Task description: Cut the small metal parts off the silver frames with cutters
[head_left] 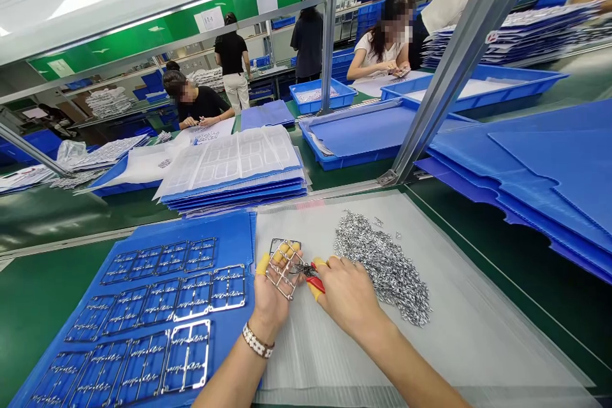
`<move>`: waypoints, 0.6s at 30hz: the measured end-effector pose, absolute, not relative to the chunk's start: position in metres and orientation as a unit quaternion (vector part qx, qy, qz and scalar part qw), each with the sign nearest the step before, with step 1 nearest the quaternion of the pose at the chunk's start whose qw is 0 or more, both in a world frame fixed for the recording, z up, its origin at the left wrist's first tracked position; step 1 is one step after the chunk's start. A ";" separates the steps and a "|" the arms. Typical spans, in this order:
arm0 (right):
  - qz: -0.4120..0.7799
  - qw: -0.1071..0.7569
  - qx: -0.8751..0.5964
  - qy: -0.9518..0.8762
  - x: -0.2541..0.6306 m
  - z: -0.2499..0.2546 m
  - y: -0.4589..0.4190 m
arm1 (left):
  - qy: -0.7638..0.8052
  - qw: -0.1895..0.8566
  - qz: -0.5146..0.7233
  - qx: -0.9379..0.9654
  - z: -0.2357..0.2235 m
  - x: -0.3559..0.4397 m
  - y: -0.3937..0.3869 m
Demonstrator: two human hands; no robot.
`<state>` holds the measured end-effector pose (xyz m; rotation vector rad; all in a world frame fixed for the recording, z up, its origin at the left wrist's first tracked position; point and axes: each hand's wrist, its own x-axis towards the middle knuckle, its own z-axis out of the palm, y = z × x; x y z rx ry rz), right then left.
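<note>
My left hand (pixel 272 296), with yellow covers on its fingertips, holds up a small metallic frame (pixel 282 271) with crossbars and little parts inside it. Red-handled cutting pliers (pixel 314 277) are gripped in my right hand (pixel 351 296), which also wears yellow finger covers. The pliers' jaws are at the right side of the held frame; whether they are closed on it is too small to tell. Another dark frame (pixel 278 243) shows partly behind the left fingers. To the right, a heap of small shiny metallic pieces (pixel 382 261) lies on a translucent sheet (pixel 329 357).
Rows of similar frames (pixel 191 293) lie on a blue sheet (pixel 229 229) at left. Stacked sheets (pixel 234 169) and blue trays (pixel 354 156) stand beyond a metal rail. A slanted metal post (pixel 444 70) rises at right, beside blue sheets (pixel 540 166). Several people work farther back.
</note>
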<state>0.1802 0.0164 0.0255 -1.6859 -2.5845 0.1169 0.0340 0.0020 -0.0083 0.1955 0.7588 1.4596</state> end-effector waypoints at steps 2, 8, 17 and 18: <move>0.036 0.044 -0.539 -0.840 0.180 0.024 0.011 | 0.338 0.674 0.653 0.075 -0.008 0.033 0.003; 0.075 0.059 -0.517 -0.851 0.170 0.018 0.002 | 0.340 0.655 0.671 0.073 -0.010 0.034 0.005; 0.085 0.058 -0.521 -0.847 0.165 0.016 0.004 | 0.342 0.640 0.686 0.060 -0.005 0.039 0.005; 0.084 0.056 -0.522 -0.847 0.165 0.017 0.004 | 0.341 0.638 0.687 0.059 -0.005 0.039 0.005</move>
